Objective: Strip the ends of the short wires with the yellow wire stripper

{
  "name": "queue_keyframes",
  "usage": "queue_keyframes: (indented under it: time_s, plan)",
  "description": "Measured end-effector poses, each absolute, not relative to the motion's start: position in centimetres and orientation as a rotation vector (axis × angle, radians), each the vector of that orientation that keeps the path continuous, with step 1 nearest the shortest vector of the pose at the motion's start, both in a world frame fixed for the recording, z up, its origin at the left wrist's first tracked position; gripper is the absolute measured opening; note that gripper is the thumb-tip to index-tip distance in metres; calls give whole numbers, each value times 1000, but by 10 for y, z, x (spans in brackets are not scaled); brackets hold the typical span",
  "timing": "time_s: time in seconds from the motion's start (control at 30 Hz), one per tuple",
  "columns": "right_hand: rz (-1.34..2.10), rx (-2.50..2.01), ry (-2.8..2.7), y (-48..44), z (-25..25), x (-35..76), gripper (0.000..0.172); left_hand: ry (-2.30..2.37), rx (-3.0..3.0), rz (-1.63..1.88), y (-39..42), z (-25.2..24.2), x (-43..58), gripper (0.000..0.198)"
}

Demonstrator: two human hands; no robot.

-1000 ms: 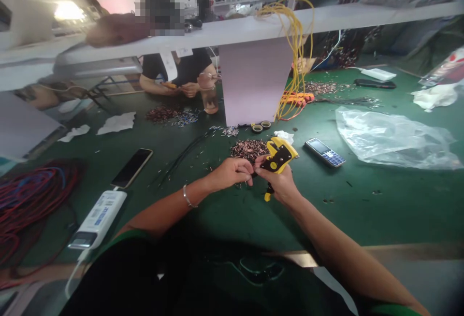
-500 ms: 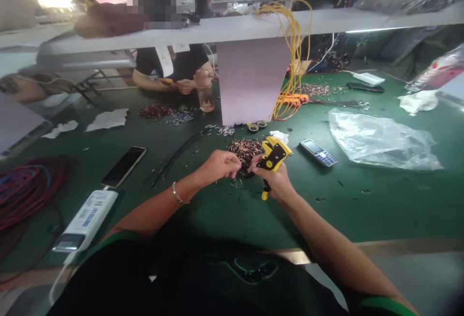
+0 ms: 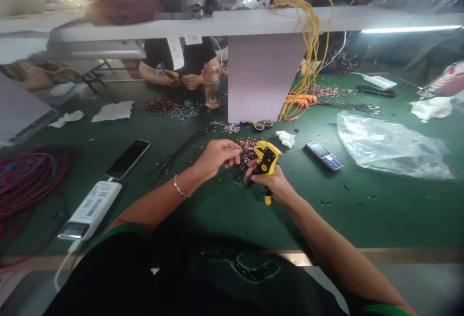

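Observation:
My right hand [image 3: 275, 181] is wrapped round a yellow-and-black wire stripper [image 3: 268, 159], its head tilted up and its handle end below my palm. To its left, my left hand [image 3: 220, 156] is closed with thumb and forefinger pinched; whatever sits in the pinch is too small to make out. A heap of short copper-coloured wire pieces [image 3: 247, 148] lies on the green table just behind and between both hands, partly hidden by them. Loose bits are scattered in front of the heap. Left of my left hand runs a bundle of thin black wires [image 3: 181, 147].
Around me lie a smartphone [image 3: 128, 159], a white power strip [image 3: 90, 209], a red cable coil [image 3: 29, 180], a keypad phone [image 3: 324, 155], a plastic bag [image 3: 391, 147] and tape rolls [image 3: 259, 126]. A shelf [image 3: 203, 25] crosses above, with yellow wires [image 3: 308, 40] hanging. A co-worker's hands [image 3: 192, 81] show opposite.
The view has shifted, so the table's things sit a little further right. My left hand has tilted upward, its fingertips still pinched. The wire stripper has turned slightly and moved nearer my left hand.

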State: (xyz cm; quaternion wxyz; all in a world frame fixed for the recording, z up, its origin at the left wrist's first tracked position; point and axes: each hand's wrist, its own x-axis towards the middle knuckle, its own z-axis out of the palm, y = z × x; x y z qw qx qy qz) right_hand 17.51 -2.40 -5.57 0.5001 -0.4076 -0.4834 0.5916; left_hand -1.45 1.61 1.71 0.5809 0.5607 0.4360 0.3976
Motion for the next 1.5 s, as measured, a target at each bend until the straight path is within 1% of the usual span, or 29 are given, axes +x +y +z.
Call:
queue_keyframes:
  time_s: [0.33,0.43,0.6,0.8,0.87,0.97,1.0,1.03,1.1,1.27,1.43,1.5]
  plan:
    - [1663,-835,-1080,-24,-63,172,63,1102,1250,1056,23,10,-18,10]
    - [1686,-832,-1078,-22,-66,172,62,1115,1232,1050,20,8,-15,9]
    - [1633,-894,-1089,-20,-69,169,59,1126,1203,998,16,3,-7,10]
    - [1535,-1040,-1138,-28,-59,169,67,1143,1182,1014,16,2,-8,13]
    - [1478,-1136,-1164,-30,-53,171,61,1143,1182,1015,16,3,-8,14]
    - [1269,-1336,-1314,-32,-46,172,39,1135,1186,1003,17,2,-8,14]
    - [1186,-1383,-1359,-32,-45,173,32,1135,1182,999,17,1,-8,14]
    - [1127,-1406,-1382,-31,-44,173,30,1136,1175,996,16,1,-8,14]
    - [1123,-1389,-1354,-30,-45,174,28,1145,1157,991,17,0,-7,15]
    - [1365,-1265,-1157,-28,-49,173,32,1182,1141,1007,18,-2,-7,17]
    - [1427,-1187,-1107,-30,-46,173,27,1219,1137,996,19,0,-6,20]
    - [1449,-1153,-1092,-31,-44,173,29,1226,1121,994,19,0,-6,20]
